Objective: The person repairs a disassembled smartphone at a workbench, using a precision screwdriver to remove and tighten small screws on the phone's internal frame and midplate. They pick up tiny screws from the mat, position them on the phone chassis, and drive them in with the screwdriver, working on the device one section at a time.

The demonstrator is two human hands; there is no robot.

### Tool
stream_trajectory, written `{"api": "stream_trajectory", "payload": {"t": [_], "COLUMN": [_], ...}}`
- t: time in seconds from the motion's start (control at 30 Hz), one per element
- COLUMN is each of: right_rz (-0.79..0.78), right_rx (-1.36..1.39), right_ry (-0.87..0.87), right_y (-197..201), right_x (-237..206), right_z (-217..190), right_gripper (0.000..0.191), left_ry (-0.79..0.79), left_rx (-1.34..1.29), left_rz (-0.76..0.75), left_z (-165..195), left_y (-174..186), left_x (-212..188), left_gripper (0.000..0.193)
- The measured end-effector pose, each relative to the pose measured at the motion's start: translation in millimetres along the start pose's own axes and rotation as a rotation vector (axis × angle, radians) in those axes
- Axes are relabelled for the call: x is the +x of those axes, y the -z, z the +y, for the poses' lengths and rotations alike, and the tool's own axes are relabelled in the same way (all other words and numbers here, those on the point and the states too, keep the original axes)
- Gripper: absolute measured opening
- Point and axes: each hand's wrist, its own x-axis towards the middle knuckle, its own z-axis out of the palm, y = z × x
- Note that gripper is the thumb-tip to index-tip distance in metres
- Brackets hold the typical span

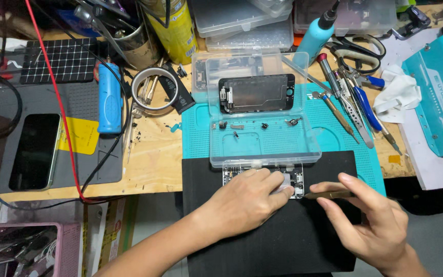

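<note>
Left hand point(247, 200) pressed flat on opened phone point(296, 179); right hand point(370, 220) pinching tool point(326, 195) beside it.

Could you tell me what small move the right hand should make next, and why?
Probably ease the slim tool leftward to the opened phone. The right hand holds its tip just beside the exposed edge, while the left hand already steadies the phone on the black mat.
</note>
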Motion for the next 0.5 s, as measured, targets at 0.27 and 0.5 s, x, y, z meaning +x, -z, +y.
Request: {"api": "stream_trajectory", "payload": {"t": [0.27,0.5], "right_rz": [-0.029,-0.055], "right_rx": [0.055,0.016], "right_ry": [0.001,0.025], "right_y": [-7.2,-7.7], "right_x": [-1.7,2.8], "right_z": [2.2,-0.2], "right_gripper": [0.062,0.061], "left_ry": [0.005,0.011], "left_rx": [-0.01,-0.039], "left_rz": [-0.003,0.004], "left_z": [0.6,0.4], "left_y": [-0.3,-0.4], "left_x": [0.7,0.5], "left_gripper": [0.023,0.019]}}
